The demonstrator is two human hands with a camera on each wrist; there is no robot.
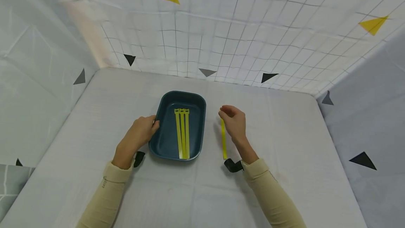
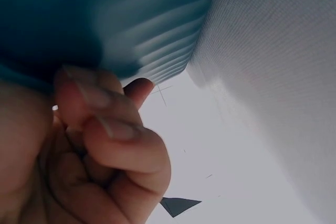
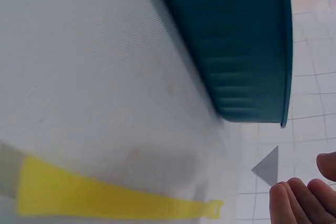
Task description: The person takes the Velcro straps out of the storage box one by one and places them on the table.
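Observation:
A dark teal rectangular tray [image 1: 166, 133] stands on the white-covered table. Inside it, three yellow straps [image 1: 182, 134] with slotted heads lie side by side lengthwise. My left hand [image 1: 139, 133] grips the tray's left rim; in the left wrist view its fingers [image 2: 126, 129] curl against the outer wall. To the right of the tray, another yellow strap [image 1: 224, 140] lies on the table. My right hand [image 1: 233, 120] is over that strap's far end, fingers bent. A gap shows between thumb and fingertips [image 3: 283, 203] in the right wrist view, with the strap below, apart from them.
A white sheet with a grid [image 1: 221, 45] and coloured triangles hangs behind the table. Plain pale sheets [image 1: 38, 80] rise at both sides. Black wrist mounts [image 1: 233, 165] sit under both wrists, the right one close to the loose strap's near end.

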